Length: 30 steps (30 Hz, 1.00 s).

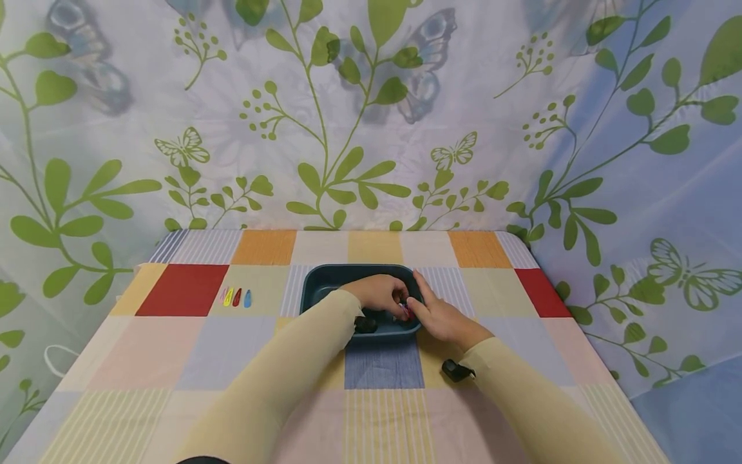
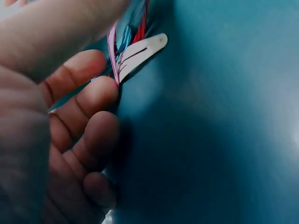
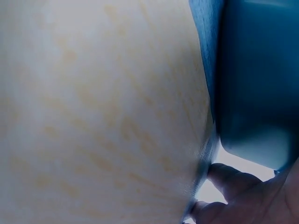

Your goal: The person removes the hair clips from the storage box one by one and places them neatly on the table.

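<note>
A teal tray (image 1: 324,268) stands on the table, and my left hand (image 1: 379,291) reaches down into its right part with bent fingers. At the fingertips lies a small bunch of snap hair clips: a white clip (image 2: 144,55), a pink clip (image 2: 112,44), a blue clip (image 2: 125,38) and a red clip (image 2: 141,29). The pink one touches a finger; whether I pinch any is hidden. My right hand (image 1: 443,317) grips the tray's right side, thumb at the rim, other fingers outside. In the right wrist view, its fingers (image 3: 236,182) show beside the tray wall.
Left of the tray, a yellow clip (image 1: 228,297), a dark red clip (image 1: 237,297), a blue clip (image 1: 248,298) and a thin pink clip (image 1: 223,296) lie in a row. A patchwork cloth (image 1: 232,351) covers the table; a printed curtain (image 1: 324,129) hangs behind.
</note>
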Available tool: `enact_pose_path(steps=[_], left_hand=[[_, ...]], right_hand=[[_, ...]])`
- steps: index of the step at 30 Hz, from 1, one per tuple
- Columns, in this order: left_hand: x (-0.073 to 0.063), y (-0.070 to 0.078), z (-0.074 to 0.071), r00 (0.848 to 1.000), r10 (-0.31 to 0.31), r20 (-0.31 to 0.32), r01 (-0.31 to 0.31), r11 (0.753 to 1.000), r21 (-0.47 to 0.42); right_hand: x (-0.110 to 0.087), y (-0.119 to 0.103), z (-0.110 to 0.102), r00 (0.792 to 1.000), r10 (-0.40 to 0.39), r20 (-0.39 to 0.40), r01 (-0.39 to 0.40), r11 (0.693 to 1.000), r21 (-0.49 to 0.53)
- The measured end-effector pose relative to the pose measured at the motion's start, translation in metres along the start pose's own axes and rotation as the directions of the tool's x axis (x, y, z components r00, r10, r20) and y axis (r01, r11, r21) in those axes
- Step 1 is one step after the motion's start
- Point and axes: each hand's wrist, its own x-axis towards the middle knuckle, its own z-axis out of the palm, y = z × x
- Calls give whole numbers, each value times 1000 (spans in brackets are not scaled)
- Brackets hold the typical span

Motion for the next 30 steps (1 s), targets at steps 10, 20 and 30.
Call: enact_pose_path(steps=[10,20,30], left_hand=[[10,-7,9,999,-6,-31,8,998,61],[6,-4,8,999,-20,-47,22,998,52],[5,-5,6,996,-40,-74,43,999,33]], right_hand=[[-3,-2,1,1000,0,-22,0,1000,-3],[-3,-2,1,1000,10,-27,-10,1000,6],[-2,0,1,1000,3,-21,-2,1000,20]])
